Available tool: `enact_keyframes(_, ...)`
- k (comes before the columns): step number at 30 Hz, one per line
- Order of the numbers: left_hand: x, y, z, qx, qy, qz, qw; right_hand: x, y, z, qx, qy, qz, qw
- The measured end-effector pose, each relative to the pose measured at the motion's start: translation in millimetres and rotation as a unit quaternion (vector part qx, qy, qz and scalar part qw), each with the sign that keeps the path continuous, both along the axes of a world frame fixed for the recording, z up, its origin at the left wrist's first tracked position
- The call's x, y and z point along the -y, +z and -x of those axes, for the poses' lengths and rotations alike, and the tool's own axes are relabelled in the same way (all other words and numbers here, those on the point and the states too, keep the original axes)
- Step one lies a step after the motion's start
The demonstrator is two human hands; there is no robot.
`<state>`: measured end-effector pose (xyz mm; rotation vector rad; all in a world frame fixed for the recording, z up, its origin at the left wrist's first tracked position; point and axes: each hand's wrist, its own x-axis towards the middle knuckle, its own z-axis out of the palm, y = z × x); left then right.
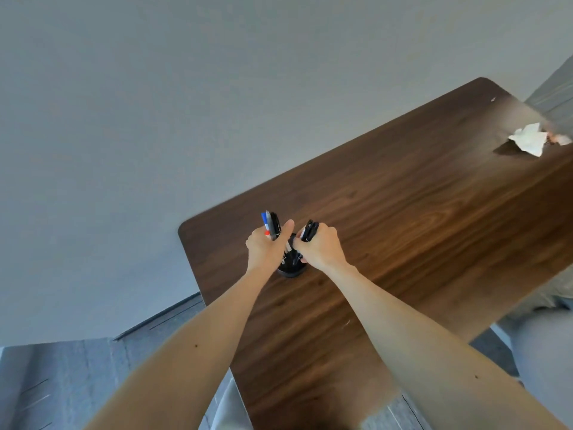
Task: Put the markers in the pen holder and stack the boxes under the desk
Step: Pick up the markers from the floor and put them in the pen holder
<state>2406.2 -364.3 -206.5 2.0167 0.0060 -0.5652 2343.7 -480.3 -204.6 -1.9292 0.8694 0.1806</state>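
A black pen holder (291, 270) stands near the left end of the dark wooden desk (403, 212), mostly hidden behind both hands. My left hand (266, 246) grips a bundle of markers (271, 226), one blue-capped, the others black, their ends sticking up. My right hand (319, 246) grips a second bundle of black markers (310, 231) just right of it. Both fists hover over the holder's mouth, and a few marker shafts show inside the holder (290, 252). No boxes are in view.
A crumpled white paper (528, 141) lies at the desk's far right edge. A plain grey wall runs behind the desk. Grey carpet floor (77, 383) shows at the lower left, and grey fabric (545, 352) at the right.
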Motion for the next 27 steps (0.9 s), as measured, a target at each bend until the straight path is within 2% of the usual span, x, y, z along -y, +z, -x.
enact_keyframes(7,0,-28,6,-0.019,0.013,-0.033,0.999,-11,5,-2,-0.019,0.052,0.064,0.996)
enact_keyframes(14,-21,-29,2,-0.011,-0.089,0.001,0.996,-8,-2,-1,-0.004,0.109,0.093,0.99)
enact_keyframes(18,-34,-25,-1,0.001,-0.132,0.027,0.991,-3,-1,3,0.019,0.105,0.038,0.994)
enact_keyframes(21,-47,-21,-3,-0.038,-0.091,0.055,0.994,7,3,9,0.038,0.079,-0.02,0.996)
enact_keyframes(25,-60,-27,-7,-0.086,-0.102,-0.025,0.991,15,-7,22,-0.01,0.0,-0.055,0.998)
enact_keyframes(27,-60,-27,-6,-0.111,-0.121,-0.022,0.986,13,-14,23,-0.047,0.0,-0.084,0.995)
